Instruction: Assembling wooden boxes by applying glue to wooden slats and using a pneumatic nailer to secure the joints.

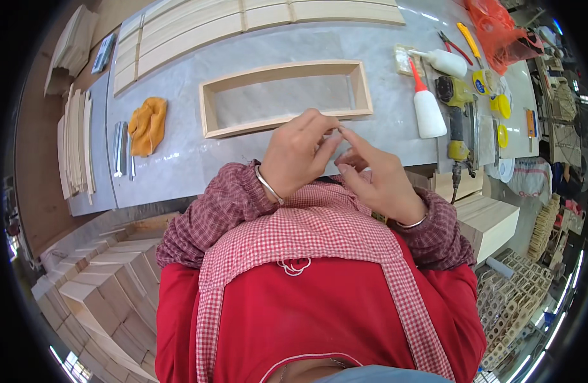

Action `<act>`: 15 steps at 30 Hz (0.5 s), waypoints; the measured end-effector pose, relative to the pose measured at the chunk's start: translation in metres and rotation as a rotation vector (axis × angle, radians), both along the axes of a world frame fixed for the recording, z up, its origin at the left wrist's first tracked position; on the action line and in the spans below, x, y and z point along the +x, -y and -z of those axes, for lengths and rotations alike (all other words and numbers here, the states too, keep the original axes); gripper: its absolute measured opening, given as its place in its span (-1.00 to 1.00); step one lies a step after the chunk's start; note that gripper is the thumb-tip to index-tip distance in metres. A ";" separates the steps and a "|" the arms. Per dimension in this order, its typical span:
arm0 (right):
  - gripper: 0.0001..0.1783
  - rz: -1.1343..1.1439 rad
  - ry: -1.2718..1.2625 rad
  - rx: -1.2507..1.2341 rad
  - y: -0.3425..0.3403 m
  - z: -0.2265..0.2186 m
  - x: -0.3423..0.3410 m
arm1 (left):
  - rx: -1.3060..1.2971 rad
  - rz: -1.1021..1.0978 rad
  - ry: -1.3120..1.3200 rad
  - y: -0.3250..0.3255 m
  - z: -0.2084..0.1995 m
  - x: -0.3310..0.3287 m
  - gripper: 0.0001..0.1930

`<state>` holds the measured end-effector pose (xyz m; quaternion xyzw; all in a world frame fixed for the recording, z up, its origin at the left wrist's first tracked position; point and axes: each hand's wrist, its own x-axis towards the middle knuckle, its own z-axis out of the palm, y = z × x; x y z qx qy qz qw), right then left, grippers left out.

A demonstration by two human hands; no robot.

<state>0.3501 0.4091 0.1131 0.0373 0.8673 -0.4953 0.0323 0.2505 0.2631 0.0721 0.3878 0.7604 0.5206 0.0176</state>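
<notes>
My left hand and my right hand meet in front of my apron, over the table's near edge. On the left hand, thumb and fingers are bent together in a pinch; anything between them is too small to make out. The right hand's index finger reaches to the left fingertips, its thumb apart from that finger, with nothing visible in its grasp. Just beyond the hands, a rectangular wooden frame lies on the grey tabletop, its near side partly hidden by my left hand.
Wooden boards lie along the back. To the left are an orange cloth, metal strips and thin slats. On the right are a red-tipped glue bottle, a white bottle, a power drill and pliers.
</notes>
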 end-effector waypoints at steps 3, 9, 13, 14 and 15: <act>-0.41 0.043 0.173 -0.326 -0.005 0.002 0.002 | -0.047 -0.004 -0.147 0.001 0.005 0.002 -0.86; -0.43 0.098 0.380 -0.680 -0.005 0.004 0.007 | -0.079 -0.024 -0.316 0.002 0.018 0.013 -0.86; -0.45 0.103 0.426 -0.692 0.000 0.001 0.008 | -0.090 -0.049 -0.321 0.005 0.021 0.017 -0.87; -0.45 0.120 0.442 -0.684 0.001 -0.001 0.008 | -0.087 -0.048 -0.318 0.005 0.022 0.018 -0.88; -0.45 0.136 0.458 -0.675 0.002 0.000 0.006 | -0.083 -0.046 -0.315 0.006 0.022 0.019 -0.88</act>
